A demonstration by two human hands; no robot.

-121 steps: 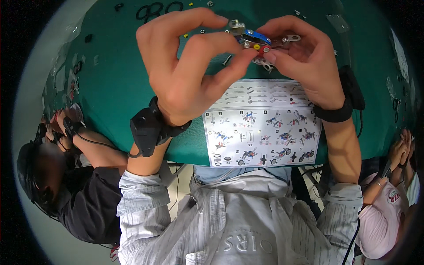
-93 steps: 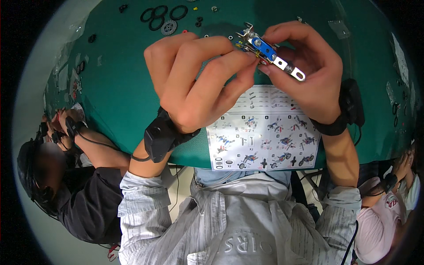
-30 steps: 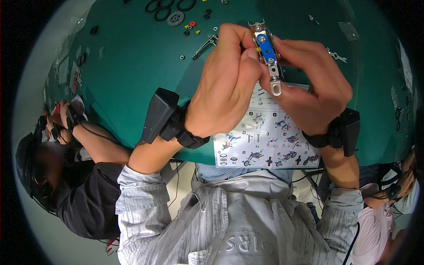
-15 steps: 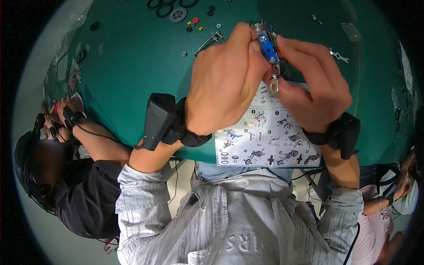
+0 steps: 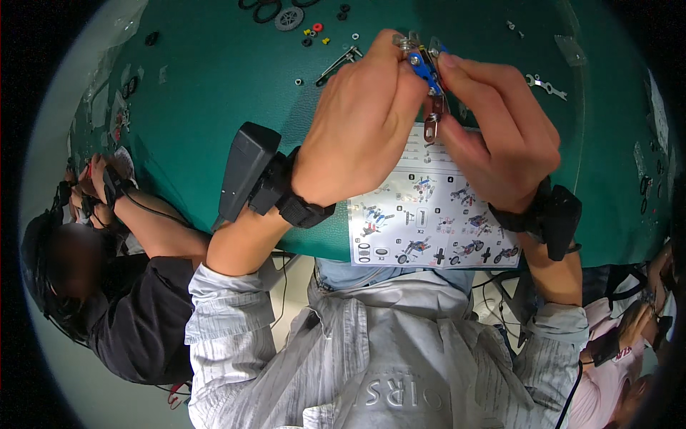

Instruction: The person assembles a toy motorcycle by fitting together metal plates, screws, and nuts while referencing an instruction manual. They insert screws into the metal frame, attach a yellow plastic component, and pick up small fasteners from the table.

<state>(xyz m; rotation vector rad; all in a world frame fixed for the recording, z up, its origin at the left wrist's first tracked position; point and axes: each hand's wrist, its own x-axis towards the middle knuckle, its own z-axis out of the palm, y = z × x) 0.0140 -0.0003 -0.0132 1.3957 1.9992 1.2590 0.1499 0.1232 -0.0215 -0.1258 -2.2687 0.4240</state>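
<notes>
Between my two hands, above the printed assembly sheet (image 5: 436, 229), is a small toy model assembly (image 5: 424, 71) of blue and silver metal strips joined with screws. My left hand (image 5: 368, 118) is closed around its left side, thumb and index finger pinching it. On the other side, my right hand (image 5: 500, 121) grips it, index fingertip at the blue part near the top and thumb by the lower metal strip. The lower strip points toward me. My fingers cover much of the model's middle.
Left of the model lie long screws (image 5: 337, 68) and a nut (image 5: 299, 82). Farther back are black rubber rings (image 5: 266, 11), a grey toothed disc (image 5: 289, 18) and small red and yellow parts (image 5: 318, 27). A small wrench (image 5: 547, 87) lies right. Co-workers sit at both sides.
The model has turned and tilted between my hands and moved slightly left and away. My right index finger has shifted up to its blue part.
</notes>
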